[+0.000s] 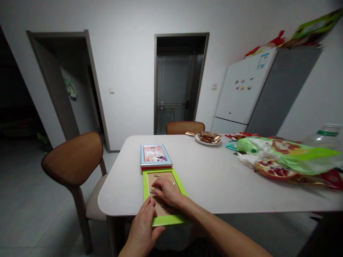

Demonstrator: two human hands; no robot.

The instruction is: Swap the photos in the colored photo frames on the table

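Right hand [166, 191], one: fingers bent, thumb near the index finger, set over the board beside a small metal fastener [151, 191] on the nine o'clock side; whether it pinched the fastener could not be told. Left hand [142, 222], one: at the seven o'clock corner of the frame, fingertips at the side border, thumb apart from them by the near edge; whether it was closed on that corner could not be told. Green picture frame [179, 184], one: lay back upward, directly beneath the right hand and at one o'clock from the left, its near end reaching past the table edge at six o'clock. Brown backing board [161, 212], one: seated inside the green border, with a metal hanger [157, 176] at its twelve o'clock end. Blue picture frame [156, 164], one: just beyond at twelve o'clock, picture upward, resting over a red edge [150, 169]. White table [203, 178], one: carried all the frames. Plate [209, 144] of gold-brown packets [210, 136], one: at one o'clock. Green plastic bag [313, 157], one: at two o'clock. Wooden chairs, two: one [75, 159] at ten o'clock, one [184, 127] near twelve.
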